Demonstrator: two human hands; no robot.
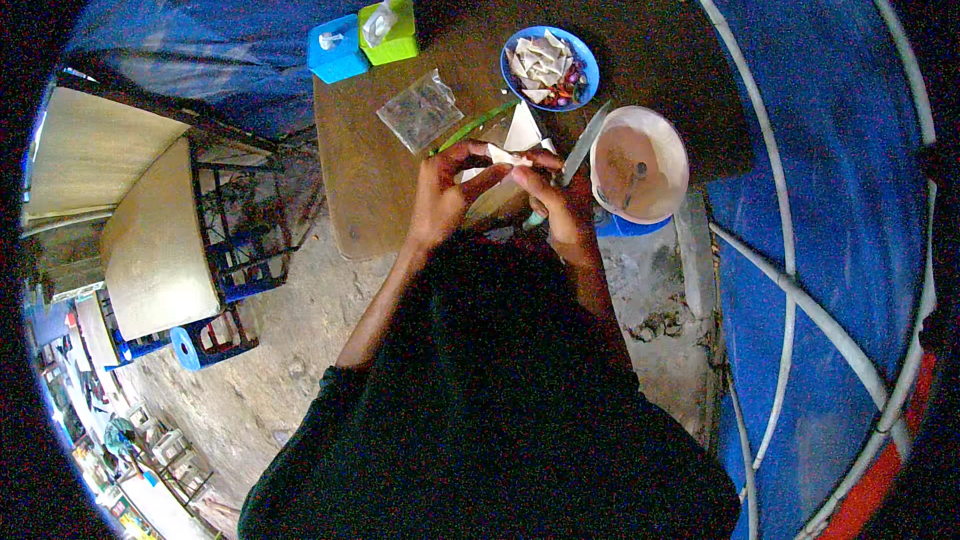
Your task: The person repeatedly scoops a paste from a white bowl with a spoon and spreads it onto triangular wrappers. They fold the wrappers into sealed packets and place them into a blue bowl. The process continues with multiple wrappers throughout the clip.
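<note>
My left hand (445,195) pinches a small white folded wrapper (497,154) over the brown wooden table (380,180). My right hand (560,202) touches the same wrapper with its fingertips and also grips a long knife (583,143), blade pointing away toward the far side. A green strip of leaf (475,125) and a white triangular piece (522,128) lie just beyond my hands.
A blue bowl (551,67) holds white folded pieces and dark red bits. A pinkish bowl (640,164) with brown paste and a spoon sits right. A clear plastic bag (420,110), a blue box (336,49) and a green box (391,30) sit at the far left. Blue tarp surrounds.
</note>
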